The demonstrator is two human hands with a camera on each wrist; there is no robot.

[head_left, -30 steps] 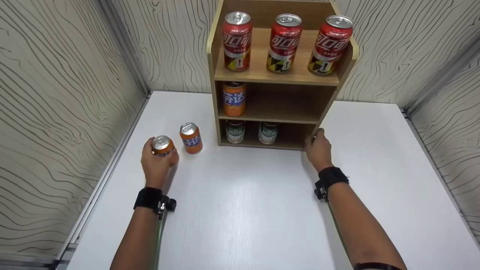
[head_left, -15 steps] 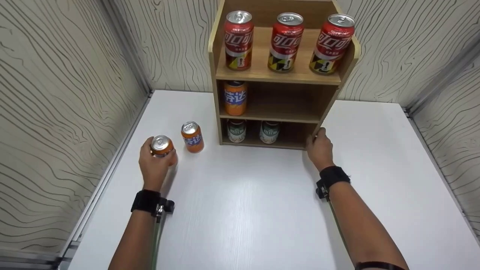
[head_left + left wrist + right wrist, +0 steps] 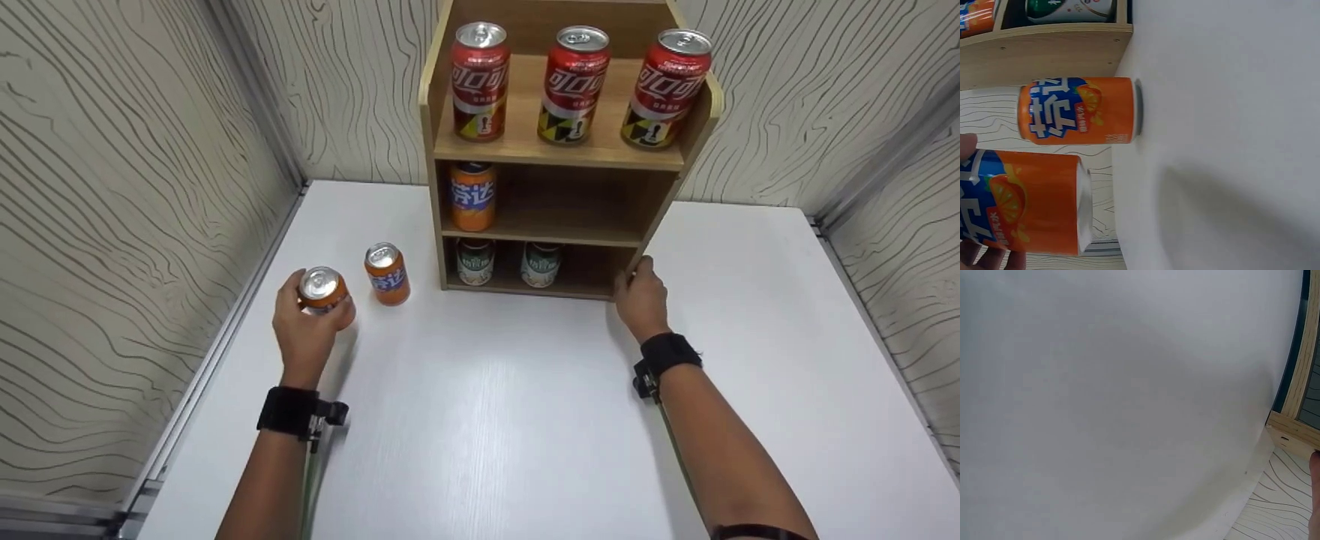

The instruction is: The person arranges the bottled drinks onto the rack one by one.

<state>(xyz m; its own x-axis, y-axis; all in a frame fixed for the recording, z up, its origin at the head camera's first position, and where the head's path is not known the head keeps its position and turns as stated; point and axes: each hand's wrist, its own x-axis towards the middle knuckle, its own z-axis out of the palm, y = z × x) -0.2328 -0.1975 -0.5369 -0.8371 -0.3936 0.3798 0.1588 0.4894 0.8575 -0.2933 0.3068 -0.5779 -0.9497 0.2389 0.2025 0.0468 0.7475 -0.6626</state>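
My left hand (image 3: 304, 330) grips an orange soda can (image 3: 321, 289) from the side. In the left wrist view the bottom of that can (image 3: 1044, 202) is off the table. A second orange can (image 3: 388, 281) stands upright on the table just to its right, apart from it. At the right, my right hand (image 3: 643, 304) holds the lower front edge of the wooden shelf's (image 3: 555, 157) side panel between thumb and fingers. Only a sliver of this hand (image 3: 1315, 489) shows in the right wrist view.
Three red cola cans (image 3: 574, 86) stand on the shelf's top level. One orange can (image 3: 472, 196) sits at the left of the middle level, and two green-and-white cans (image 3: 541, 265) are on the bottom level. Patterned panels (image 3: 135, 225) enclose the white table (image 3: 480, 420).
The left hand has moved slightly left and toward me, and the can in it has risen a little. The right hand keeps its place on the shelf.
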